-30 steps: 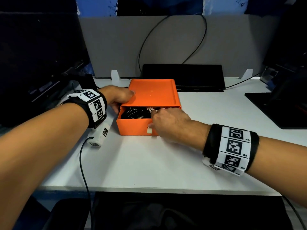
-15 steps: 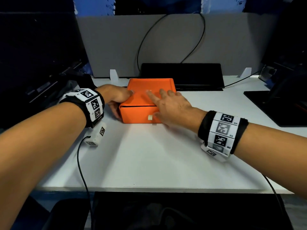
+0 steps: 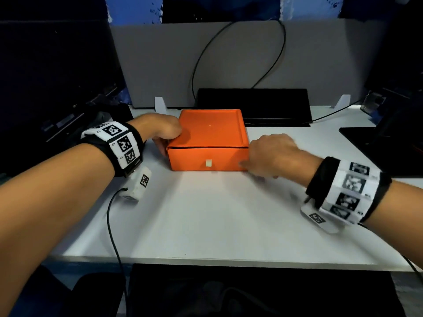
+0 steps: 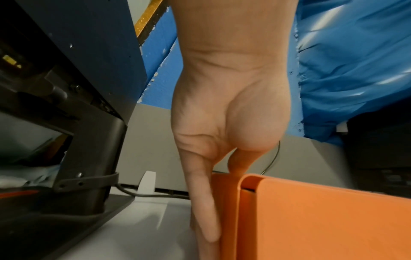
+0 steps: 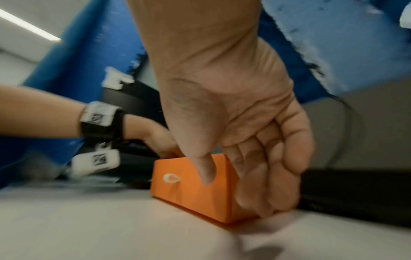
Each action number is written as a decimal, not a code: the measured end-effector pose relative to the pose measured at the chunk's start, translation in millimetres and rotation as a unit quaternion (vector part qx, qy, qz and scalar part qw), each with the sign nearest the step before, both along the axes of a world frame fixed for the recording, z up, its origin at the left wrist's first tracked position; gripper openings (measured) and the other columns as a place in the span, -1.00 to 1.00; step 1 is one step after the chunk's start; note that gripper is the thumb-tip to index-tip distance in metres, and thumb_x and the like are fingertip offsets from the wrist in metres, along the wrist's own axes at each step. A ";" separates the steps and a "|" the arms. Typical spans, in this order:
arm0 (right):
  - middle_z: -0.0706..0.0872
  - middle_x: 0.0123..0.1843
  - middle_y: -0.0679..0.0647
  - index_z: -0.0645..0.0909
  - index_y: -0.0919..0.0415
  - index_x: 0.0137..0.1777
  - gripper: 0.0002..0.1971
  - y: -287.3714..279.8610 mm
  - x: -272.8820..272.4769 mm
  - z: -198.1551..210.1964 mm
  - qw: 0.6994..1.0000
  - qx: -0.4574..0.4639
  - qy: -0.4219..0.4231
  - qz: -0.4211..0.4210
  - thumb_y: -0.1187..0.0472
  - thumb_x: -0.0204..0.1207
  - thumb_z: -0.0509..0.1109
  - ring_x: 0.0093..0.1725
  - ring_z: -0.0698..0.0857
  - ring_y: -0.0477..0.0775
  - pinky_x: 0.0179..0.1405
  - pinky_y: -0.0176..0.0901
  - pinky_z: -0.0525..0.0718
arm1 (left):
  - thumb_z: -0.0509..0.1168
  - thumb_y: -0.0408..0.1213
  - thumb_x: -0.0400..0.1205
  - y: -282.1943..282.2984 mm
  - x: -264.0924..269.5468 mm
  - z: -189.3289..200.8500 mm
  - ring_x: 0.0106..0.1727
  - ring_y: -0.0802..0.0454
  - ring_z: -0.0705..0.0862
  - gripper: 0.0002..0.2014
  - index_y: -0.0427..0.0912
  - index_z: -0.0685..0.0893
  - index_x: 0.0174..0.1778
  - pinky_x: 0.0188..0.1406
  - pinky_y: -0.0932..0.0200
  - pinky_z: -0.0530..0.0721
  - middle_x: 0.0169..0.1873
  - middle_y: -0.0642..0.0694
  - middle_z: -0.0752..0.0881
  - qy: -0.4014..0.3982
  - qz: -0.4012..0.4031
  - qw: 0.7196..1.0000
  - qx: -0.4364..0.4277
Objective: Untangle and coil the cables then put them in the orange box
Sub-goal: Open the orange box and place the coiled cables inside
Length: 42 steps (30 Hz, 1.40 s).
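Note:
The orange box [image 3: 209,133] stands on the white table [image 3: 217,213] with its drawer pushed fully in, the small pale pull tab [image 3: 208,163] facing me. No cables show; the inside is hidden. My left hand [image 3: 160,131] rests at the box's left edge, its fingers [image 4: 205,211] lying straight down along the left side wall [image 4: 227,202]. My right hand [image 3: 270,154] holds the front right corner, thumb [image 5: 205,168] on the front face [image 5: 189,193] and fingers wrapped round the right side.
A flat black device [image 3: 251,104] lies just behind the box, a black cable [image 3: 201,56] looping up the grey partition. Dark equipment [image 3: 57,88] crowds the left, a black pad [image 3: 377,145] the right. A thin black wire [image 3: 112,225] from my left wristband hangs over the table's front edge.
The drawer, open with black cables inside a second ago, is closed. My right hand went from the drawer front to the lid top, then to the front right corner. My left hand stayed at the left edge.

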State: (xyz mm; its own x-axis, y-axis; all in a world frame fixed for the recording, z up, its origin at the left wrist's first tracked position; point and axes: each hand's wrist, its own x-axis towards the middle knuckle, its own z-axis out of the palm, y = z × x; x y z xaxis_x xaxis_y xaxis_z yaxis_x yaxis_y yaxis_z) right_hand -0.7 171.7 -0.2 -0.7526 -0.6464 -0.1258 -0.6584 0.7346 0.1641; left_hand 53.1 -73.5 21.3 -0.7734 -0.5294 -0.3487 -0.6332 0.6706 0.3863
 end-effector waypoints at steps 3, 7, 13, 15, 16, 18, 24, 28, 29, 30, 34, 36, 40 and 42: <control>0.59 -0.18 0.02 0.52 0.07 -0.10 -0.51 -15.6 31.7 -8.6 0.997 -0.013 0.028 0.067 -0.35 0.72 0.09 -0.13 0.60 0.18 -0.01 0.01 0.63 | -0.07 -0.42 0.79 2.3 -1.9 -3.2 -0.50 -0.25 0.82 -0.73 -0.36 0.54 -0.01 -0.61 0.00 0.77 -0.57 -0.28 0.76 -0.004 0.020 1.000 0.023; 0.69 0.01 0.07 0.64 0.05 0.10 -0.53 -54.0 38.9 -20.3 0.994 -0.019 0.044 0.102 -0.30 0.76 0.09 0.01 0.67 0.18 -0.08 -0.03 0.51 | -0.07 -0.42 0.78 -0.7 -7.5 -7.8 -0.23 -0.39 0.86 -0.71 -0.38 0.56 0.14 -0.17 -0.30 0.86 -0.20 -0.41 0.81 0.002 0.033 0.998 0.062; 0.77 0.24 0.07 0.67 0.17 0.31 -0.74 -87.8 26.7 -26.4 0.995 -0.003 0.045 0.085 0.29 0.74 0.23 0.08 0.74 0.17 -0.10 -0.01 0.57 | -0.07 -0.40 0.82 -7.7 -4.8 -6.0 -0.14 -0.39 0.87 -0.68 -0.47 0.55 0.23 -0.14 -0.22 0.87 -0.19 -0.46 0.83 -0.015 0.021 0.997 0.077; 0.78 0.19 0.08 0.67 0.18 0.28 -0.78 -88.0 23.6 -24.8 0.996 -0.007 0.033 0.078 0.20 0.77 0.24 -0.06 0.66 0.17 -0.10 0.00 0.61 | -0.08 -0.37 0.84 -10.1 -3.6 -5.5 -0.16 -0.37 0.87 -0.66 -0.50 0.50 0.31 -0.17 -0.18 0.87 -0.16 -0.49 0.83 -0.024 0.009 0.997 0.066; 0.77 0.16 0.08 0.67 0.16 0.27 -0.76 -86.5 22.0 -24.5 0.997 -0.010 0.020 0.074 0.09 0.77 0.26 -0.06 0.66 0.17 -0.07 0.01 0.64 | -0.07 -0.34 0.85 -10.9 -2.8 -5.7 -0.20 -0.35 0.87 -0.65 -0.52 0.50 0.33 -0.19 -0.16 0.87 -0.17 -0.49 0.83 -0.028 0.004 0.998 0.058; 0.76 0.13 0.08 0.69 0.11 0.19 -0.68 -77.7 19.1 -18.7 0.997 -0.018 0.004 0.075 -0.11 0.72 0.29 -0.01 0.70 0.21 0.01 0.03 0.69 | -0.02 -0.23 0.89 -12.5 -0.6 -5.1 -0.27 -0.29 0.86 -0.59 -0.52 0.50 0.38 -0.23 -0.12 0.87 -0.17 -0.46 0.84 -0.029 -0.004 0.999 0.042; 0.69 0.13 0.09 0.57 0.15 0.42 -0.31 -17.9 -21.5 11.0 0.995 -0.004 0.097 0.001 -0.40 0.53 0.39 0.20 0.73 0.23 -0.01 0.02 0.58 | 0.55 0.20 0.49 -18.9 22.3 3.4 0.05 -0.18 0.87 -0.18 0.15 0.28 0.59 0.01 -0.22 0.86 0.26 -0.17 0.73 -0.072 -0.119 0.988 0.071; 0.74 0.12 0.04 0.59 0.07 0.31 -0.41 -9.2 -51.9 -10.0 0.988 -0.098 -0.118 -0.014 -0.35 0.50 0.49 0.02 0.69 0.08 -0.05 -0.05 0.57 | 0.61 -0.05 0.53 -25.7 18.8 -11.5 0.04 -0.17 0.83 -0.06 -0.12 0.19 0.71 0.00 -0.21 0.86 0.29 -0.16 0.69 -0.054 -0.141 0.988 -0.022; 0.76 0.07 0.03 0.61 0.01 0.18 -0.57 -12.2 -54.1 -15.5 0.979 -0.127 -0.158 -0.001 -0.29 0.55 0.47 -0.04 0.70 0.04 -0.02 -0.06 0.59 | 0.60 -0.07 0.55 -27.1 16.8 -12.9 0.03 -0.16 0.83 -0.08 -0.13 0.19 0.71 0.01 -0.19 0.85 0.28 -0.16 0.69 -0.042 -0.144 0.988 -0.030; 0.76 0.00 0.02 0.62 0.03 0.17 -0.61 -15.8 -56.7 -19.7 0.973 -0.152 -0.172 0.009 -0.26 0.59 0.45 -0.09 0.71 0.02 0.00 -0.06 0.62 | 0.59 -0.10 0.56 -28.1 15.1 -13.0 0.03 -0.16 0.84 -0.10 -0.14 0.19 0.71 0.02 -0.18 0.85 0.26 -0.17 0.70 -0.034 -0.145 0.989 -0.026; 0.66 -0.17 -0.08 0.55 0.01 0.12 -0.70 -24.1 -58.0 -20.1 0.970 -0.168 -0.173 0.030 -0.19 0.66 0.42 -0.20 0.67 -0.04 -0.09 -0.10 0.57 | 0.56 -0.22 0.60 -30.6 9.0 -11.6 0.00 -0.18 0.86 -0.20 -0.18 0.25 0.68 0.06 -0.17 0.85 0.14 -0.21 0.75 -0.025 -0.133 0.991 0.004; 0.58 -0.19 -0.17 0.49 -0.05 0.08 -0.75 -23.1 -60.0 -17.9 0.967 -0.175 -0.182 0.041 -0.15 0.66 0.43 -0.21 0.62 -0.10 -0.13 -0.14 0.52 | 0.55 -0.26 0.61 -30.0 5.9 -10.9 -0.01 -0.20 0.86 -0.22 -0.20 0.27 0.67 0.05 -0.16 0.85 0.13 -0.23 0.76 -0.031 -0.127 0.991 0.010; 0.65 -0.23 -0.09 0.50 0.01 -0.14 -0.70 -20.2 -60.2 -13.0 0.966 -0.175 -0.187 0.032 -0.15 0.65 0.45 -0.16 0.67 0.05 0.02 0.02 0.70 | 0.57 -0.20 0.59 -27.4 1.2 -7.8 0.07 -0.21 0.84 -0.16 -0.13 0.23 0.70 -0.01 -0.14 0.86 0.26 -0.22 0.71 -0.068 -0.117 0.991 -0.009; 0.79 -0.18 0.03 0.54 -0.03 -0.18 -0.69 -18.0 -60.4 -8.9 0.969 -0.143 -0.201 0.027 -0.21 0.65 0.41 -0.18 0.80 0.14 0.07 0.07 0.77 | 0.61 -0.08 0.54 -25.2 -1.3 -6.0 0.25 -0.25 0.74 -0.07 -0.08 0.22 0.72 0.03 -0.17 0.84 0.42 -0.19 0.61 -0.092 -0.098 0.990 -0.034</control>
State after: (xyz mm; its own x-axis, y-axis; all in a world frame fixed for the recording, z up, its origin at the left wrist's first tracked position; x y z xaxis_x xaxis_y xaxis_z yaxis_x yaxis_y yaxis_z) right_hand -61.1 153.7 -9.1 -0.6442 -0.7351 -0.2114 -0.6653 0.6748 -0.3195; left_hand 51.8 -98.7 15.4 -0.7906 -0.4031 -0.4610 -0.5439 0.8082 0.2259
